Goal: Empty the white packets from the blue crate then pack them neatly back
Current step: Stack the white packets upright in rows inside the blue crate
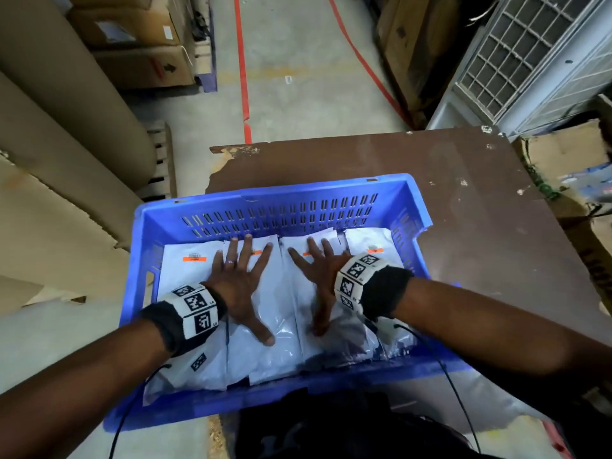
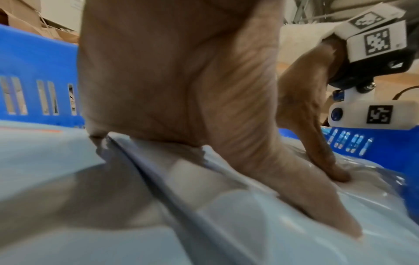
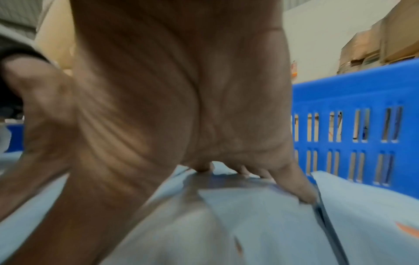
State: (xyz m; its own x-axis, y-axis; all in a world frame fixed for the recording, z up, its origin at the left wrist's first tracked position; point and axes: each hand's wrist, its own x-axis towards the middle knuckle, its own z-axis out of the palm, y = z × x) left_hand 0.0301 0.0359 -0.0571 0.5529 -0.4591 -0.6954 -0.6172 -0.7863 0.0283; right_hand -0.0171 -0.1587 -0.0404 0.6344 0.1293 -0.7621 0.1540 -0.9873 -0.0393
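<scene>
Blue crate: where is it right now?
In the head view the crate sits at the near left of the brown table, white packets inside under both flat hands.

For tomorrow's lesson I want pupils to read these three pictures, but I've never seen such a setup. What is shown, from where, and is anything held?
No machine here: a person wearing cameras. One picture looks down from the head; the other two look along each wrist. A blue crate sits on a brown table, filled with white packets. The left hand and right hand lie flat, fingers spread, pressing the packets down. Neither has a grip on anything. The patterned bands on the wrists carry the cameras.
</scene>
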